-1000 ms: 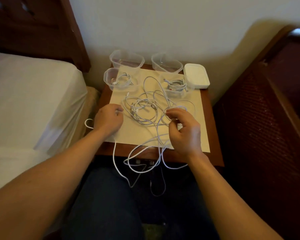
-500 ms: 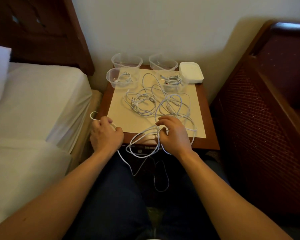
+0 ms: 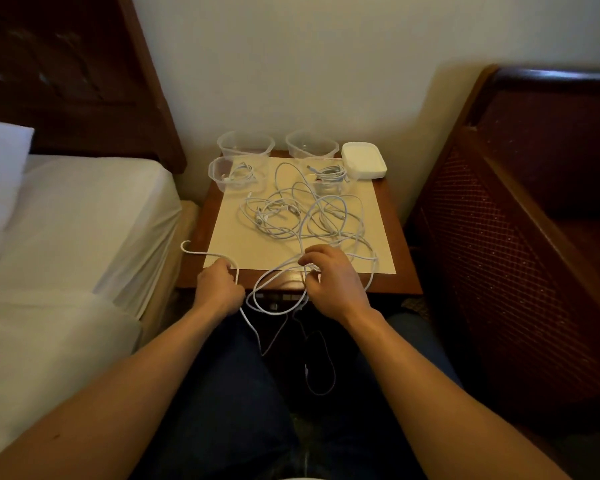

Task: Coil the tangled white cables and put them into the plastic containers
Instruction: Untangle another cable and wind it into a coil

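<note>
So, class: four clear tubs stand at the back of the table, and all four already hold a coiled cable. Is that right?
Not quite. The head view shows only the two front tubs holding coiled cables; the two rear tubs show none.

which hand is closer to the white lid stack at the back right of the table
Right. The right hand is at the table's front edge, below the white lid stack; the left hand is further left, pulling a cable.

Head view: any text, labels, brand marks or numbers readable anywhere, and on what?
None can be read.
Containers: clear plastic, no label seen.
White lid: plain, no marking seen.
Cables: any print on the plugs is too small to read.
Paper sheet on the table: blank.
</note>
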A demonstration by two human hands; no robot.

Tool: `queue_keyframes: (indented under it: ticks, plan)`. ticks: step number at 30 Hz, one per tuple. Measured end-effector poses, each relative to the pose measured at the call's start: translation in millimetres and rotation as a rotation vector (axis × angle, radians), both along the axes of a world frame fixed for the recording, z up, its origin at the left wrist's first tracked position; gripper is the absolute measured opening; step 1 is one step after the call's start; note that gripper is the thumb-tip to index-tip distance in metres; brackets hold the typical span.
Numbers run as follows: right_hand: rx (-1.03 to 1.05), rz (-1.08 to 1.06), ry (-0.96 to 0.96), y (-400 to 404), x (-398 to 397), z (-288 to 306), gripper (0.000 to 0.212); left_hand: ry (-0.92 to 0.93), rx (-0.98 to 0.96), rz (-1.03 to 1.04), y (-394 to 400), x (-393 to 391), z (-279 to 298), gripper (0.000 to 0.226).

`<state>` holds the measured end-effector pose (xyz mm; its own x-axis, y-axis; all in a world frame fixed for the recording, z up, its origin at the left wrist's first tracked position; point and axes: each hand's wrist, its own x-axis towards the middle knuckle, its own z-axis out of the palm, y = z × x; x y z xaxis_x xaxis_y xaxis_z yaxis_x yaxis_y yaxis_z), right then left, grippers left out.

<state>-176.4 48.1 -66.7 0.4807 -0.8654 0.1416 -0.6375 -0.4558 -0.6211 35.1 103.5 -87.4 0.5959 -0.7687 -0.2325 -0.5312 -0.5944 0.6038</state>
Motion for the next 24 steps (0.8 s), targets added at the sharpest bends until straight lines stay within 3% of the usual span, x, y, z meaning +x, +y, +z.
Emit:
queue_keyframes:
  ticks: [6,9,14,16,19,22,24]
  plan:
    - [0.008,-0.044,-0.037,-3,-15,10,0.035,-0.052,-0.278,-0.009,-6,-6,37,0.041]
    - [0.021,-0.067,-0.104,-9,-12,26,0.049,-0.073,-0.337,-0.207,-16,-6,66,0.039]
    - [-0.038,0.080,-0.131,-19,3,52,0.080,-0.094,-0.234,-0.633,-28,-9,119,0.041]
    - [-0.093,0.114,-0.116,-23,7,53,0.069,-0.086,-0.251,-0.703,-27,-10,135,0.042]
    - [-0.113,0.129,-0.172,-23,6,50,0.033,-0.033,-0.332,-0.730,-23,-14,147,0.040]
    - [-0.046,0.118,-0.267,-13,0,54,0.023,-0.039,-0.366,-0.738,-16,-15,148,0.028]
    - [-0.107,0.103,-0.352,-6,-5,59,0.019,-0.041,-0.364,-0.755,-11,-16,146,0.016]
